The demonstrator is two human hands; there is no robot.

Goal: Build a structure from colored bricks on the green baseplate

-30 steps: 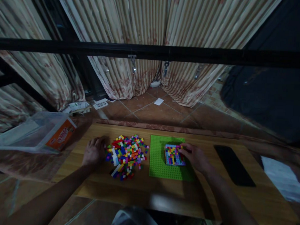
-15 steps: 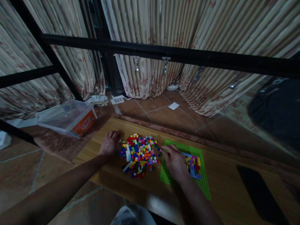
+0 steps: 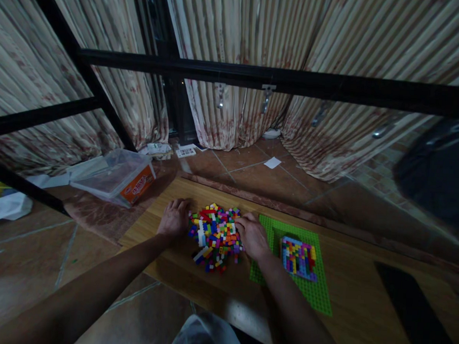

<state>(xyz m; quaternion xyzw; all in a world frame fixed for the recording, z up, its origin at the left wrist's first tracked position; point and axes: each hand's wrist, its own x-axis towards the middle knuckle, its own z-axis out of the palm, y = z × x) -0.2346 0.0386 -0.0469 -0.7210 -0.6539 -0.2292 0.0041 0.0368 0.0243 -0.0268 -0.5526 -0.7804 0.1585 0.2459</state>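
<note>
A heap of small coloured bricks [image 3: 214, 234] lies on a low wooden table [image 3: 345, 299]. My left hand [image 3: 173, 218] rests flat at the heap's left edge, fingers stretched out. My right hand [image 3: 251, 235] sits on the heap's right edge with its fingers curled down among the bricks; whether it holds one is hidden. To the right lies a green baseplate [image 3: 311, 289] bearing a square patch of many-coloured bricks [image 3: 298, 258].
A clear plastic box with an orange label [image 3: 117, 176] sits on the floor to the left. A black flat object [image 3: 414, 307] lies on the table at the right. Black metal bars [image 3: 256, 79] cross in front of striped curtains.
My right hand has left the brick patch on the green baseplate and moved left to the loose heap. The view has swung left. My left hand stays by the heap.
</note>
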